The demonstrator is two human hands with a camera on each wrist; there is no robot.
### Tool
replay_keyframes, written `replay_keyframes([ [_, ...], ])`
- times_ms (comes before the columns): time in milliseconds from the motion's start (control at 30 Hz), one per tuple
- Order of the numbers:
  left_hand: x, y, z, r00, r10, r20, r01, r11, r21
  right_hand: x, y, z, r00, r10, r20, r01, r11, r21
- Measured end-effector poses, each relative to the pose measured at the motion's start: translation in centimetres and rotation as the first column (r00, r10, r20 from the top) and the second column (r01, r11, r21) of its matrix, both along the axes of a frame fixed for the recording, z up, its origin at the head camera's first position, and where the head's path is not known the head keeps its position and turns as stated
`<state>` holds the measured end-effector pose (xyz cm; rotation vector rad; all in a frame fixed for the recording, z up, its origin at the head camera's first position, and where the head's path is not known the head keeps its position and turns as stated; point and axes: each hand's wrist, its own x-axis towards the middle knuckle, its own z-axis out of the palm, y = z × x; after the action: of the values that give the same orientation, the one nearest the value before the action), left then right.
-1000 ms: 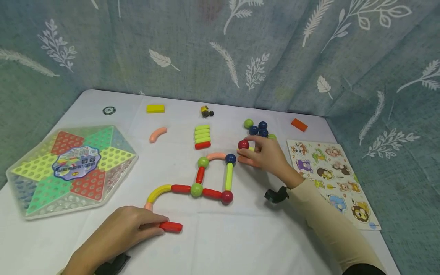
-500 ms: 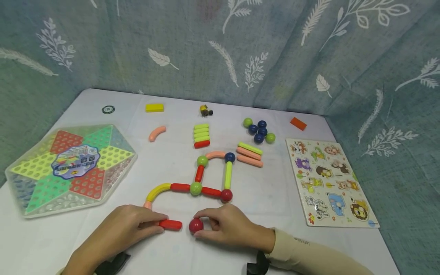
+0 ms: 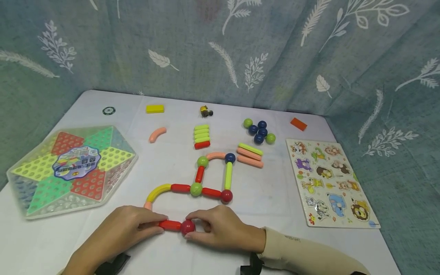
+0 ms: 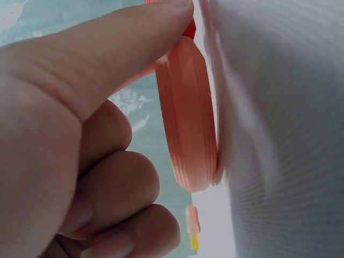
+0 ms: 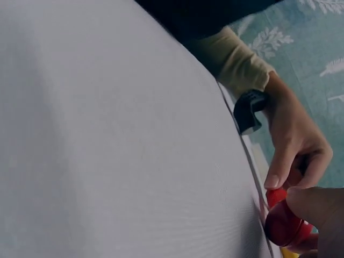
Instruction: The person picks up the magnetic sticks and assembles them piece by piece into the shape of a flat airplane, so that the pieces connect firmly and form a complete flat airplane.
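My left hand pinches a short red magnetic rod between thumb and fingers. At the rod's right end, a red ball meets it, pinched by my right hand. The left wrist view shows a salmon rod under the thumb, beside a bit of red. Just beyond the hands lies a flat figure of rods and balls: a yellow curved rod, a red rod, a green ball, and a four-sided loop with a blue ball and another red ball.
Further back lie stacked short rods, long rods, loose blue and green balls and a salmon curved rod. A hexagonal marble board stands left, an animal puzzle board right. Yellow and orange blocks sit at the back.
My right hand has brought the red ball from near the loose balls to the front, then left against the red rod's end. My left hand has stayed in place.
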<state>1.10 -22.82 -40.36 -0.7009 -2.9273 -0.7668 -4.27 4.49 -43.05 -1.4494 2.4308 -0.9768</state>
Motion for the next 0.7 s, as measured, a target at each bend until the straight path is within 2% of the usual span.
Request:
replay_keyframes([
  [200,0.0,-0.1,0.1,1.000,0.004,0.001,-0.004,1.000,-0.008,-0.2,-0.1,-0.1,1.000,0.002,0.029,-0.002,1.000,-0.003],
  [500,-0.1,0.0,0.5,0.999,-0.002,0.050,0.004,1.000,-0.022,-0.6,0.5,0.2,0.994,0.054,0.100,-0.055,0.998,0.006],
  [700,-1.0,-0.2,1.9,0.996,-0.035,0.082,0.041,0.996,-0.073,-1.0,0.6,0.1,0.985,0.074,0.154,-0.073,0.997,-0.012],
])
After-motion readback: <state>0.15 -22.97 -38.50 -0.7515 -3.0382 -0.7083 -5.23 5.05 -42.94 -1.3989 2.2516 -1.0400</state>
